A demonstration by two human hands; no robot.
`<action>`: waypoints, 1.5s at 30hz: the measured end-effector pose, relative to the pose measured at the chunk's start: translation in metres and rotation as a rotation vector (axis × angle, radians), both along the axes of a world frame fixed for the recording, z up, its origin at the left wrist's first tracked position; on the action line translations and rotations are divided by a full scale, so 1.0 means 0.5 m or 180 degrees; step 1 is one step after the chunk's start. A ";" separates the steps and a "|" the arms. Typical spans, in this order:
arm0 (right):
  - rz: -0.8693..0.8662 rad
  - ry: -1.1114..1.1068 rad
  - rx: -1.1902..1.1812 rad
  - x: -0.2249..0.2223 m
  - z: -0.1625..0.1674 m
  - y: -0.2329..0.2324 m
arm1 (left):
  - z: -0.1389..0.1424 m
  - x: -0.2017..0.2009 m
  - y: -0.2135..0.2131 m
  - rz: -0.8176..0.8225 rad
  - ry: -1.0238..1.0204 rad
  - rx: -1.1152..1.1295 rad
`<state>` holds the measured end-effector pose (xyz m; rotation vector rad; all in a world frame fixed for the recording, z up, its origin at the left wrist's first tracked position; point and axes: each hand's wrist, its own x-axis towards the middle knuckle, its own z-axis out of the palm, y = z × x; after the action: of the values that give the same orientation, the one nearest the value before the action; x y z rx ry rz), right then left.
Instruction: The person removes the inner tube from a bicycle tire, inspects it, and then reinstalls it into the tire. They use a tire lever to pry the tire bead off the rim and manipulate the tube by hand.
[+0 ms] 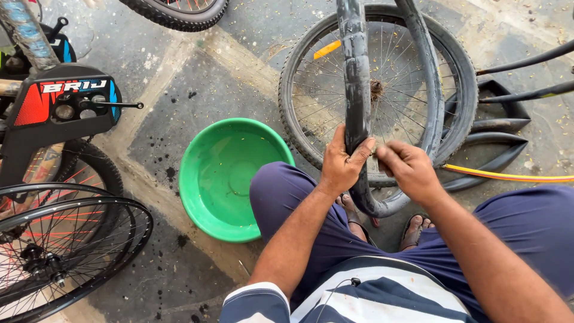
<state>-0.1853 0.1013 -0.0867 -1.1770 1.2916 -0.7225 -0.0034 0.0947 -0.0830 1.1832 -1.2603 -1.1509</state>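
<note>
A black inner tube (359, 90) is held up over the lap, looped, with its long run going straight away from the body and its bend sagging low by the sandalled feet (412, 230). The left hand (342, 164) is wrapped around the tube's left strand – fingers clenched on it. The right hand (409, 167) is just beside it, fingertips pinched at the same spot on the tube; what's pinched there can't be made out. A spoked wheel (460, 96) lies flat behind the tube. A green basin (206, 197) sits left of the knee – water can't be confirmed in it. A bike frame (60, 107) stands further left.
</note>
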 end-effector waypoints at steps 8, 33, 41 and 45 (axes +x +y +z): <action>-0.0297 -0.0661 0.0188 0.024 0.016 -0.012 | -0.013 0.007 -0.005 -0.0085 -0.0057 0.0119; -0.0456 -0.0806 0.0277 0.030 -0.036 -0.009 | -0.020 0.007 -0.010 0.0084 -0.0265 -0.0016; -0.0450 -0.1160 0.0229 0.025 -0.033 -0.007 | -0.023 0.010 -0.008 0.0058 -0.0314 0.0099; -0.0740 -0.1609 0.0720 0.028 -0.040 -0.004 | -0.029 0.010 -0.008 0.0056 -0.0236 0.0006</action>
<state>-0.1712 0.0991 -0.1066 -0.6115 1.0520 -0.9443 0.0018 0.0905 -0.0976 1.2458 -1.3022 -1.1043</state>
